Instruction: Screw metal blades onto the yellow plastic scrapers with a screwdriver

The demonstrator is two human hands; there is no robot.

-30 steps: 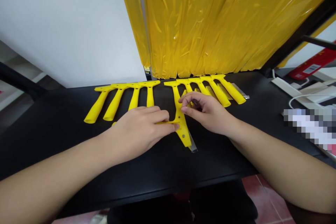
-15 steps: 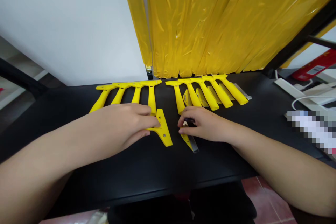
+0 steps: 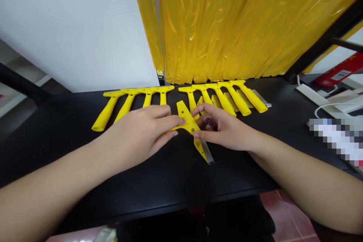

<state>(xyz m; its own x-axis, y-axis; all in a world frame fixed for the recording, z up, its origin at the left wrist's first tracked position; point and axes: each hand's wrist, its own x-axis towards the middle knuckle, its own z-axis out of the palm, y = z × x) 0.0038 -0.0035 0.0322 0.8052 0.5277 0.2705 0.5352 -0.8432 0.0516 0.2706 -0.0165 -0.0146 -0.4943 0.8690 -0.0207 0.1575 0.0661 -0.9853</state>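
Note:
My left hand [image 3: 154,130] is closed on the handle of a yellow scraper [image 3: 184,115], whose wide head with screw holes points right. Just right of that head is my right hand [image 3: 219,126], its fingers curled about a small dark purple object [image 3: 210,122] whose kind I cannot make out. The right index finger and thumb reach the edge of the scraper head. Below them a yellow clamp plate with a metal blade [image 3: 208,154] sits on the black tabletop, its upper end by the scraper head and right thumb.
Several yellow scraper handles [image 3: 106,113] lie in a row at the back left. Another row of handles [image 3: 238,100] lies at the back right, with yellow plates and clear-edged blades [image 3: 259,98] among them. Yellow plastic sheeting [image 3: 215,26] hangs behind. White cables and a red package [image 3: 338,72] are at the right.
My left hand has moved right and slightly up with the scraper, bringing its head against the right fingers. The right hand has lifted off the blade plate, which stays in place.

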